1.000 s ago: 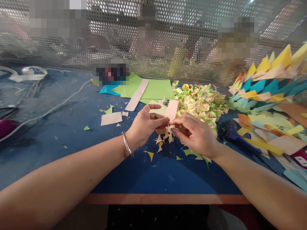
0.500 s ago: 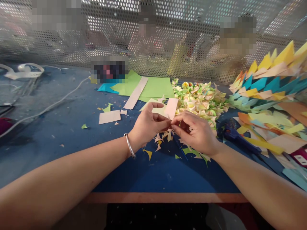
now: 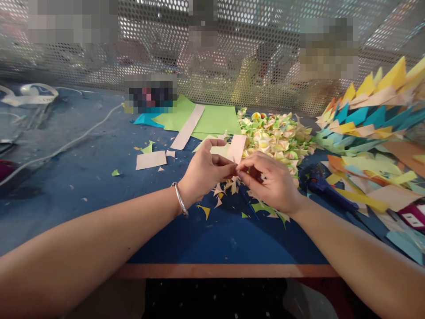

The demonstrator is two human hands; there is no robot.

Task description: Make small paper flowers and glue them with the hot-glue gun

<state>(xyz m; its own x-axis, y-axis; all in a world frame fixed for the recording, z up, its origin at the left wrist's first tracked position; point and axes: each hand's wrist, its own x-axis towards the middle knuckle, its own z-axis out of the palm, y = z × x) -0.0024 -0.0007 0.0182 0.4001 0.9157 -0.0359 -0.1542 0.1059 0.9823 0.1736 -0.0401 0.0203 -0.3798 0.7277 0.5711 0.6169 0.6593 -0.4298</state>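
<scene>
Both hands meet over the blue table point(image 3: 232, 248), with fingertips pinched together. My left hand point(image 3: 212, 166), a silver bangle at its wrist, pinches something too small to make out. Against its fingertips, my right hand point(image 3: 265, 177) pinches too, and what it holds is hidden. Just behind the fingers lies a pale pink paper strip point(image 3: 237, 146). Under and around the hands are small paper scraps point(image 3: 219, 195). A heap of small folded paper pieces point(image 3: 275, 135), green, cream and pink, lies behind my right hand.
Green sheets point(image 3: 215, 118) lie at the back with a pink strip point(image 3: 188, 127) across them. A blue glue gun point(image 3: 332, 192), paper strips point(image 3: 375, 177) and a spiky paper model point(image 3: 375, 106) are at right. A white cable point(image 3: 69, 145) crosses the left side; perforated metal point(image 3: 149, 53) stands behind.
The whole view has shifted slightly. Both hands keep nearly the same pinched pose, fingertips together; nothing else has visibly moved.
</scene>
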